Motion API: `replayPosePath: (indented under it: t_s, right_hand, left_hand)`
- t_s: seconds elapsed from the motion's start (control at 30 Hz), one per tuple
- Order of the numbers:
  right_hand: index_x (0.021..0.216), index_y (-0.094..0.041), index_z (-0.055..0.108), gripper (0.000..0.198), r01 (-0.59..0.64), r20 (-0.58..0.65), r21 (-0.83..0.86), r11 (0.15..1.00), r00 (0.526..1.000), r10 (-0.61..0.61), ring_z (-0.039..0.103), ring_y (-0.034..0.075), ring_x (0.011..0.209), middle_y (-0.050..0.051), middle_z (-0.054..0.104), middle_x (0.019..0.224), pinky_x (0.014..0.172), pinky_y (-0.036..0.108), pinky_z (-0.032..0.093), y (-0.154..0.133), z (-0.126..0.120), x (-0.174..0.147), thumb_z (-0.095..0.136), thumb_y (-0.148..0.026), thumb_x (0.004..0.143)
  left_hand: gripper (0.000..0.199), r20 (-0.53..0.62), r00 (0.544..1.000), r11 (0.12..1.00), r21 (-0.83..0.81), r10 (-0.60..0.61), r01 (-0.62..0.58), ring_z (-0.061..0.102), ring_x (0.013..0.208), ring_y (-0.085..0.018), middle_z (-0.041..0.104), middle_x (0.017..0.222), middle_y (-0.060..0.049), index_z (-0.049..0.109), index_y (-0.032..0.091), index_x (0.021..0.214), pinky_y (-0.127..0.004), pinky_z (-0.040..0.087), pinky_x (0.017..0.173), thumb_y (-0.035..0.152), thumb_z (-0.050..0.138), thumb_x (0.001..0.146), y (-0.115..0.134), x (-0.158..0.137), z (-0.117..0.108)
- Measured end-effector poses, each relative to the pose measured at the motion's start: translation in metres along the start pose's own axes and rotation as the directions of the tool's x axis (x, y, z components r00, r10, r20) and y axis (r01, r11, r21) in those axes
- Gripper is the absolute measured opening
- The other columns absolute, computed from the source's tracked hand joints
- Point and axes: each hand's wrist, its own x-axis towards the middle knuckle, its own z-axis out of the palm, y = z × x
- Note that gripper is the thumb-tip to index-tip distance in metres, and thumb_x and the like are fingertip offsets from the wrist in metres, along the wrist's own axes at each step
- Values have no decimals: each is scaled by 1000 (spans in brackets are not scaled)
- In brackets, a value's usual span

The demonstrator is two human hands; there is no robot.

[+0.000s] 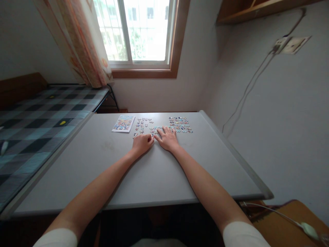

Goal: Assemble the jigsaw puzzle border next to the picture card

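Observation:
My left hand (pixel 143 143) rests on the table with its fingers curled closed, beside the lower edge of the jigsaw pieces. Whatever it may hold is hidden. To its right, my right hand (pixel 167 138) lies flat with fingers spread over a partly joined patch of jigsaw puzzle (pixel 155 129), covering part of it. The thumb of that hand almost meets the left hand. Loose jigsaw pieces (pixel 142 125) are scattered beyond my left hand. Rows of several more pieces (pixel 179 120) lie past my right hand. A colourful picture sheet (pixel 123 123) is at the left of the pieces.
The grey-white table (pixel 159 178) has raised side edges. A bed with a checked cover (pixel 77 99) stands at the left. Ahead are a window (pixel 144 31) and a curtain (pixel 77 41). A cable (pixel 243 97) hangs from the wall socket (pixel 293 45) at the right.

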Motion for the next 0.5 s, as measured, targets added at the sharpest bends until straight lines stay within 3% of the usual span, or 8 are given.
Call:
replayPosePath:
  t_s: [0.3, 0.5]
  right_hand:
    - [131, -28, 51, 53, 30, -89, 50, 998, 996, -25, 36, 29, 120, 10, 45, 134, 101, 47, 26, -2, -7, -7, 32, -58, 91]
    - [122, -30, 58, 48, 71, -80, 67, 995, 995, -65, 39, 28, 112, 9, 50, 123, 100, 48, 26, -2, -7, -8, 33, -58, 91]
  left_hand:
    - [37, 2, 1000, 1000, -3, 4, -4, 60, 70, -18, 70, 76, -6, 67, 22, 74, -27, 32, 61, 44, 40, 87, -2, 0, 1]
    - [34, 14, 1000, 1000, 6, 1, -1, 60, 71, -18, 70, 77, -6, 67, 22, 75, -27, 33, 62, 43, 42, 86, -1, 0, 1]
